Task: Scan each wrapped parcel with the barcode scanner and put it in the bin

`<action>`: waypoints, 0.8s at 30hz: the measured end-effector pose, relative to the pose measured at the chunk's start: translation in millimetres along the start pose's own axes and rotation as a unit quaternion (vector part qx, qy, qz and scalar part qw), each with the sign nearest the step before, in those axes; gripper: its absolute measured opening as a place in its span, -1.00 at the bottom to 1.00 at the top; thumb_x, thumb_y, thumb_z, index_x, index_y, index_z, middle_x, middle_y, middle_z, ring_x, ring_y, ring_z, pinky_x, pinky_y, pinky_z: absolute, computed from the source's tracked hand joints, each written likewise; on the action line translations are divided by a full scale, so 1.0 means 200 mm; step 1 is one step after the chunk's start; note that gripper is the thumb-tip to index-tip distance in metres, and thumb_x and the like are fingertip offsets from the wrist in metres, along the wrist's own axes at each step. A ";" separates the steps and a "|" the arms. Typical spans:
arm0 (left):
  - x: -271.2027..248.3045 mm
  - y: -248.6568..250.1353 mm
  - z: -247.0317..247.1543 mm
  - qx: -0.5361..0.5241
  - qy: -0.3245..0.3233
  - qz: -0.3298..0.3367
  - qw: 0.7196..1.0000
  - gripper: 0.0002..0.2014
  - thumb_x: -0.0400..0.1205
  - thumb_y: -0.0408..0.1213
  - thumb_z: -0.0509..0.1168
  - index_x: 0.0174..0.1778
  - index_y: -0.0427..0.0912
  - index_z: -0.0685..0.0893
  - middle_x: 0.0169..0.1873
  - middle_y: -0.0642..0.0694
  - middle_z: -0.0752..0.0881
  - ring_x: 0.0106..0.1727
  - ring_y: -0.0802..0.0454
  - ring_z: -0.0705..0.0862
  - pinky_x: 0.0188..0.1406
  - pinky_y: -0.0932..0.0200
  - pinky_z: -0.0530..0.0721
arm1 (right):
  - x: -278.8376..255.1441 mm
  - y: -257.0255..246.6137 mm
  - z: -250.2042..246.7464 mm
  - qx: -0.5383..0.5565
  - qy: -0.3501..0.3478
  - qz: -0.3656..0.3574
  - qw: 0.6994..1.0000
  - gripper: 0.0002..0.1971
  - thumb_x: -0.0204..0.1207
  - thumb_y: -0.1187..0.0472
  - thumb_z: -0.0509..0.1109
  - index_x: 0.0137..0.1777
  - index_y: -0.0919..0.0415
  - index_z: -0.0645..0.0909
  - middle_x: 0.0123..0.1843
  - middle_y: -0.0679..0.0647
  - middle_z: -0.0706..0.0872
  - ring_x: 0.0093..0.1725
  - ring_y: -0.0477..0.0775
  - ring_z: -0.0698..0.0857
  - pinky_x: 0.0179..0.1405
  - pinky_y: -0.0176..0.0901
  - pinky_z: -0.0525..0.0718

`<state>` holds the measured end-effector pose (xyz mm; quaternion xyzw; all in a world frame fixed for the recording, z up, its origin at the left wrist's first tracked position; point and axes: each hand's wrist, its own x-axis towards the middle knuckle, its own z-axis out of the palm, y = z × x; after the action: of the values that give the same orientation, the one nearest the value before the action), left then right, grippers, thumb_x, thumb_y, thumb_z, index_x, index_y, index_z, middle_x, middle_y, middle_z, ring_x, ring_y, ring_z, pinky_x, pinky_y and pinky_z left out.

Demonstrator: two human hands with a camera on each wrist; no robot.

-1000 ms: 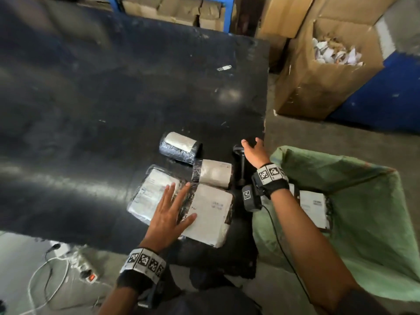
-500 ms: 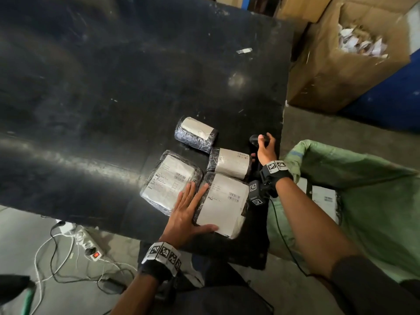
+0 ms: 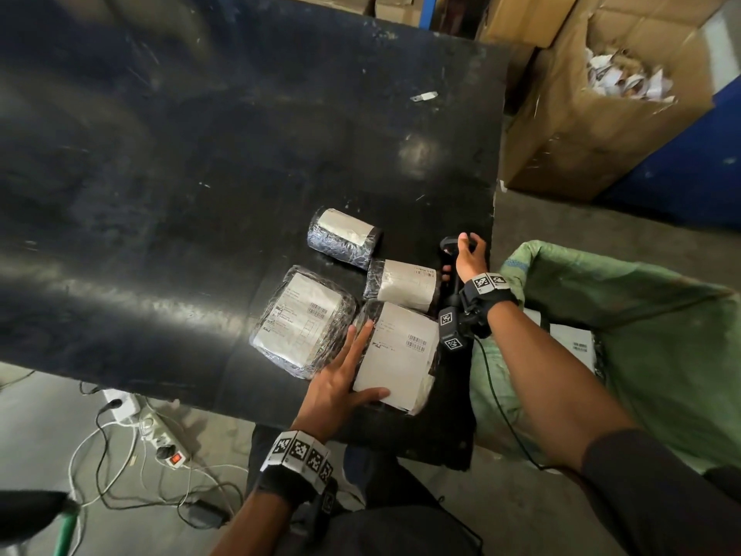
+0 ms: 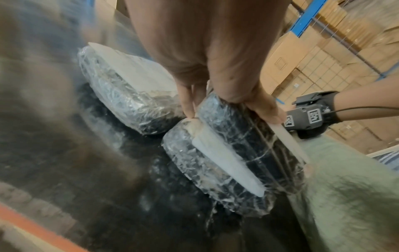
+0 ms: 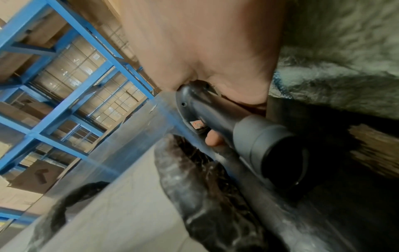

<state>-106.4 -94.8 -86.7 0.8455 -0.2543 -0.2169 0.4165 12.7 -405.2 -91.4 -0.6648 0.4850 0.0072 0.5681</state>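
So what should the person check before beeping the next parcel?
1. Scanner in the right hand: ok, fingers curl round it.
2. Left hand on the nearest parcel: ok, thumb and fingers pinch its edge.
3. Barcode facing up on that parcel: ok.
4. Scanner aimed at the barcode: not ok, it lies on the black table.
5. Room in the green bin: ok, one parcel shows inside.
6. Scanner switched on: cannot tell.
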 end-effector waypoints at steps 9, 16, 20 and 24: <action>0.04 0.15 0.03 -0.047 0.018 -0.087 0.995 0.05 0.36 0.12 0.60 0.66 0.52 0.07 0.29 -0.13 0.58 0.30 -0.14 0.58 0.35 -0.25 0.64 | -0.07 -0.11 -0.09 0.043 0.027 -0.033 0.998 -0.51 0.69 -0.21 0.11 0.58 -0.11 0.27 0.23 0.11 0.66 -0.37 0.03 0.64 -0.61 -0.22 0.56; 0.07 0.24 0.02 -0.093 0.097 -0.110 0.985 -0.29 0.57 -0.02 0.52 0.62 0.15 0.37 0.14 0.22 0.66 0.12 0.14 0.70 0.21 -0.01 0.76 | -0.23 -0.30 -0.26 0.113 0.029 -0.074 0.990 -0.61 0.67 -0.24 0.11 0.37 -0.10 0.41 0.21 0.21 0.75 -0.39 0.09 0.71 -0.67 -0.27 0.48; 0.06 0.25 0.02 -0.140 0.119 -0.092 0.979 -0.31 0.61 -0.20 0.49 0.62 0.23 0.37 0.19 0.22 0.67 0.23 0.12 0.73 0.18 -0.07 0.80 | -0.45 -0.36 -0.36 0.149 -0.008 -0.079 0.986 -0.71 0.68 -0.24 0.07 0.27 -0.17 0.38 0.15 0.20 0.78 -0.26 0.13 0.79 -0.61 -0.26 0.48; 0.08 0.31 -0.07 -0.180 0.156 -0.039 0.970 -0.29 0.62 -0.31 0.48 0.60 0.28 0.36 0.20 0.23 0.64 0.19 0.37 0.69 0.06 0.40 0.74 | -0.71 -0.37 -0.45 0.164 -0.057 -0.073 0.982 -0.57 0.65 -0.33 0.05 0.37 -0.14 0.37 0.10 0.25 0.80 -0.41 0.10 0.73 -0.55 -0.20 0.53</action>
<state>-101.5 -129.3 -31.5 0.7893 -0.1099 -0.1401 0.5876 -63.4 -391.1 75.7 -0.5950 0.3967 -0.0760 0.6948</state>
